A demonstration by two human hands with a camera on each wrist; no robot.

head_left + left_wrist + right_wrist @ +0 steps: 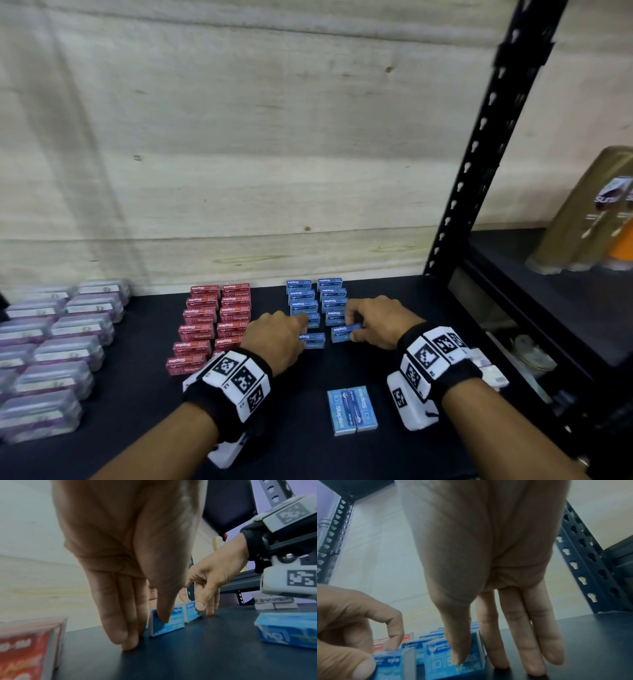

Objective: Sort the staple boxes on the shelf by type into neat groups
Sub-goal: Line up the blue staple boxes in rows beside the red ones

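Note:
Red staple boxes [212, 322] stand in two columns on the black shelf [137, 394]. To their right, blue staple boxes [315, 298] form two columns. My left hand [303, 329] pinches the front blue box [313, 340] of the left column, thumb on its near face [167, 626]. At the front of the right column my right hand [352, 325] grips another blue box [344, 333], the thumb pressed on its label [453, 657]. Both boxes rest on the shelf. Two more blue boxes [352, 409] lie flat side by side nearer to me.
Several clear purple-labelled boxes [58, 349] fill the shelf's left side. A black perforated upright [479, 154] rises at the right, with gold bottles [589, 212] beyond it. Small pale boxes [489, 370] sit by my right wrist. A wooden panel backs the shelf.

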